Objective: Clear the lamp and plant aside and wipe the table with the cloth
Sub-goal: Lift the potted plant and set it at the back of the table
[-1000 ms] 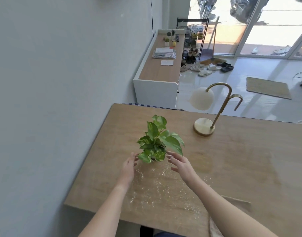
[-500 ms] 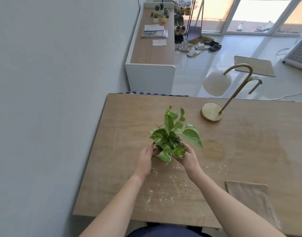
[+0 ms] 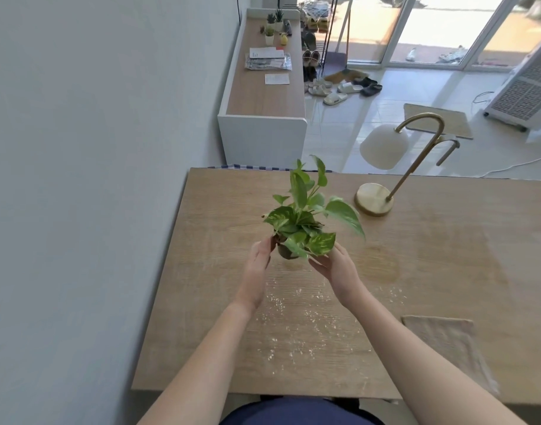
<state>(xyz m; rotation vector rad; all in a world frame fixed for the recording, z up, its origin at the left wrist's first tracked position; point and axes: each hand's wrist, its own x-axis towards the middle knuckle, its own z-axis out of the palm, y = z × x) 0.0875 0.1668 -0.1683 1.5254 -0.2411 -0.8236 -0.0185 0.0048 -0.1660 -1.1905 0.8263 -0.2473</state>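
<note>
A small potted plant (image 3: 303,222) with green and yellow leaves is held above the wooden table (image 3: 447,256), its dark pot mostly hidden by leaves. My left hand (image 3: 258,265) cups the pot's left side and my right hand (image 3: 336,266) cups its right side. A brass lamp (image 3: 375,199) with a white shade stands at the table's far right part. A beige cloth (image 3: 447,342) lies flat near the front right edge. Pale crumbs (image 3: 299,329) are scattered on the table in front of me.
A grey wall runs along the table's left side. Beyond the far edge stand a long low cabinet (image 3: 263,96) with papers and small pots, shoes on the tiled floor, and a white appliance (image 3: 526,84) at the right.
My hands closed around the pot and lifted the plant off the table. The view tilted downward, showing the cloth.
</note>
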